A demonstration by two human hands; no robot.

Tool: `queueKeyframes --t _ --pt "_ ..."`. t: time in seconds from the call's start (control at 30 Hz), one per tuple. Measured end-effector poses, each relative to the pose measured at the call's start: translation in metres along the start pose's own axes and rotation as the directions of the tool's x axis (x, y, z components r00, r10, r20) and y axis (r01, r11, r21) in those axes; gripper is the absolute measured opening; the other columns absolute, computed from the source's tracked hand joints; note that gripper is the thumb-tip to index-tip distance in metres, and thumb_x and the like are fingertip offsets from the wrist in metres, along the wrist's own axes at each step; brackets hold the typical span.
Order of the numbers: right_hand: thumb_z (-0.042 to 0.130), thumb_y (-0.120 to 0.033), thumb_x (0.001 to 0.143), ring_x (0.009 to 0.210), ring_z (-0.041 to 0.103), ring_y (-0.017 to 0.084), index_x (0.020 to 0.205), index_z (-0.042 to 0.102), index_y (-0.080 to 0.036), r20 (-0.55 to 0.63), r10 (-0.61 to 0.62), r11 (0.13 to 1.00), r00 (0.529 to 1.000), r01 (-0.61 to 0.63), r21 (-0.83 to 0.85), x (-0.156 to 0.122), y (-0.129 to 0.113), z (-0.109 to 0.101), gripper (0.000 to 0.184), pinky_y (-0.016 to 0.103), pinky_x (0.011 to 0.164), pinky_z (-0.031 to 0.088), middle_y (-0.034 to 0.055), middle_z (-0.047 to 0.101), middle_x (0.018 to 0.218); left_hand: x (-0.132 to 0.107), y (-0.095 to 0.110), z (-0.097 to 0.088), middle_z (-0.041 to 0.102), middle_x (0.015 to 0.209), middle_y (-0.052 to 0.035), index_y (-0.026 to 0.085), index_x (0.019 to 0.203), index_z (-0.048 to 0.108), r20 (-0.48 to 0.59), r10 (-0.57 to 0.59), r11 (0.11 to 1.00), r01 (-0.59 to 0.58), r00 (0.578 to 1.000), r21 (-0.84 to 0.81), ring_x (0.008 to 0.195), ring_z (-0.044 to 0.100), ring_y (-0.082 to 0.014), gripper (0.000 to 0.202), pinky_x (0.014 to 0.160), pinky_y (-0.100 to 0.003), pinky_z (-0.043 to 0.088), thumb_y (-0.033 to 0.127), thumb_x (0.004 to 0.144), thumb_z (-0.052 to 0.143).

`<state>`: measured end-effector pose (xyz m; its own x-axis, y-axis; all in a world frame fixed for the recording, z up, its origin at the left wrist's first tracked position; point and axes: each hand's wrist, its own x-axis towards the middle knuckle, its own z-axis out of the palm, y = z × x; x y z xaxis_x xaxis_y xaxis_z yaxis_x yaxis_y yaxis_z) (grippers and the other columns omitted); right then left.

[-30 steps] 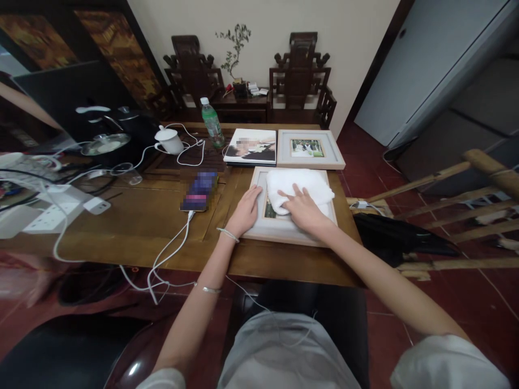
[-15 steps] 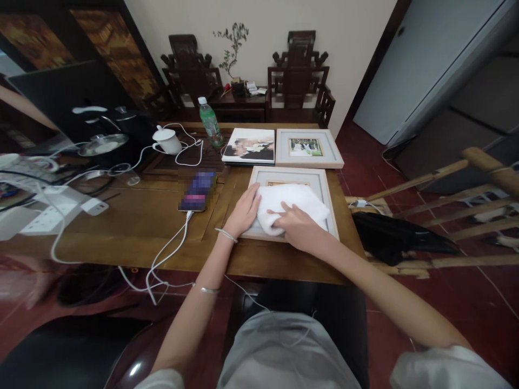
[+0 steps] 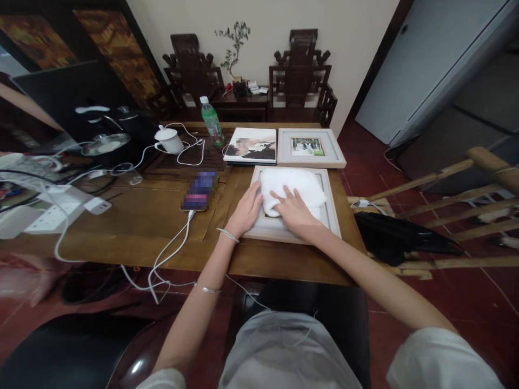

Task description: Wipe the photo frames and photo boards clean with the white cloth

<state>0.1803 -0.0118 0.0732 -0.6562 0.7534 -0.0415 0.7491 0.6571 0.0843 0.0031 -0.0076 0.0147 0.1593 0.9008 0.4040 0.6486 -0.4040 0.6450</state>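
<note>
A light wooden picture frame [image 3: 333, 221] lies flat near the table's front edge. Spread over its upper part is a folded white towel [image 3: 302, 179], which hides most of the picture inside. My right hand [image 3: 295, 210] presses on the towel's near part and holds it, fingers bent and somewhat apart, the thumb partly hidden. On the frame's left side rests my left hand [image 3: 246, 209], its fingers stretched out together beside the towel and holding nothing.
Behind are a second picture frame [image 3: 338, 156] and a stack with a photo cover [image 3: 252, 146]. To the left are a phone [image 3: 199, 192] on a cable, a bottle [image 3: 211, 123], a lidded cup [image 3: 169, 141] and a power strip [image 3: 52, 213]. Bamboo poles [image 3: 430, 178] stand right.
My right hand and the towel have slid away from me toward the frame's far edge, uncovering its near part. My left hand stays at the frame's left side.
</note>
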Motion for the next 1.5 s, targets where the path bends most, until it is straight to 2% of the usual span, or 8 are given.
queueKeyframes --t 0.23,0.4,0.63,0.97,1.1,1.27,1.4,1.5 --pt "0.039 0.0 0.083 0.136 0.03 0.036 0.101 0.07 -0.017 -0.084 -0.134 0.989 0.987 0.138 0.047 -0.036 -0.018 0.003 0.04 0.055 0.106 0.029 0.0033 0.043 0.146 -0.001 0.002 -0.001 0.038 0.148 -0.0151 0.013 0.141 0.035 -0.011 -0.027 1.0 0.027 1.0 -0.01 0.138 0.033 -0.0221 0.056 0.116 -0.041 0.024 0.048 0.098 0.023" --pt "0.045 -0.004 0.082 0.137 0.027 0.037 0.11 0.068 -0.02 0.002 -0.057 0.997 0.998 0.057 0.045 -0.008 -0.008 0.005 0.039 0.056 0.107 0.028 0.003 0.038 0.149 -0.002 0.001 -0.001 0.037 0.148 -0.0136 0.015 0.141 0.034 -0.022 -0.001 1.0 0.001 1.0 -0.006 0.139 0.031 -0.0211 0.055 0.116 -0.041 0.025 0.047 0.098 0.023" --pt "0.038 -0.002 0.085 0.138 0.026 0.035 0.116 0.065 -0.017 -0.062 0.009 0.999 0.998 -0.007 0.031 0.015 0.006 0.004 0.044 0.055 0.108 0.026 0.0032 0.04 0.148 -0.001 0.001 0.0 0.04 0.146 -0.0147 0.014 0.138 0.039 -0.017 -0.004 1.0 0.004 1.0 -0.004 0.138 0.034 -0.0206 0.056 0.115 -0.041 0.025 0.048 0.098 0.022" --pt "0.044 0.005 0.07 0.134 0.035 0.033 0.102 0.07 -0.018 0.05 -0.114 0.99 0.992 0.109 0.094 -0.041 0.014 -0.005 0.047 0.053 0.105 0.032 0.0039 0.05 0.14 -0.002 0.0 0.001 0.037 0.148 -0.0164 0.011 0.136 0.042 -0.003 -0.017 1.0 0.017 1.0 0.001 0.139 0.032 -0.0212 0.055 0.116 -0.042 0.024 0.046 0.098 0.023" --pt "0.041 0.008 0.063 0.131 0.041 0.029 0.092 0.073 -0.018 0.077 -0.037 0.994 0.996 0.029 0.106 -0.056 0.042 -0.012 0.05 0.047 0.104 0.034 0.0064 0.061 0.128 -0.002 0.0 0.0 0.039 0.147 -0.0153 0.013 0.135 0.044 -0.015 -0.019 1.0 0.02 1.0 0.008 0.138 0.033 -0.0204 0.054 0.116 -0.041 0.025 0.047 0.098 0.023" --pt "0.042 0.004 0.067 0.133 0.036 0.031 0.101 0.071 -0.016 -0.071 0.059 0.998 0.996 -0.06 -0.019 -0.044 0.07 0.001 0.049 0.048 0.106 0.029 0.0044 0.053 0.137 -0.001 0.0 -0.001 0.04 0.146 -0.0167 0.01 0.134 0.045 -0.016 -0.014 1.0 0.014 1.0 0.014 0.137 0.035 -0.0213 0.052 0.115 -0.041 0.026 0.043 0.098 0.026" --pt "0.041 0.003 0.072 0.13 0.035 0.035 0.106 0.069 -0.015 -0.111 0.137 0.987 0.984 -0.145 -0.068 -0.026 0.068 0.009 0.048 0.056 0.103 0.027 0.0061 0.048 0.142 -0.001 -0.002 -0.002 0.049 0.139 -0.0172 0.008 0.128 0.051 0.034 0.029 0.999 -0.03 0.999 0.041 0.136 0.037 -0.0237 0.045 0.114 -0.042 0.028 0.035 0.096 0.036" --pt "0.041 0.003 0.072 0.127 0.037 0.038 0.105 0.069 -0.013 -0.037 0.151 0.987 0.988 -0.153 -0.045 -0.029 0.049 0.002 0.047 0.06 0.098 0.03 0.0106 0.047 0.142 -0.002 -0.004 -0.001 0.054 0.134 -0.0158 0.01 0.124 0.054 0.055 0.054 0.996 -0.058 0.997 0.069 0.137 0.035 -0.0247 0.039 0.113 -0.045 0.029 0.029 0.094 0.041"
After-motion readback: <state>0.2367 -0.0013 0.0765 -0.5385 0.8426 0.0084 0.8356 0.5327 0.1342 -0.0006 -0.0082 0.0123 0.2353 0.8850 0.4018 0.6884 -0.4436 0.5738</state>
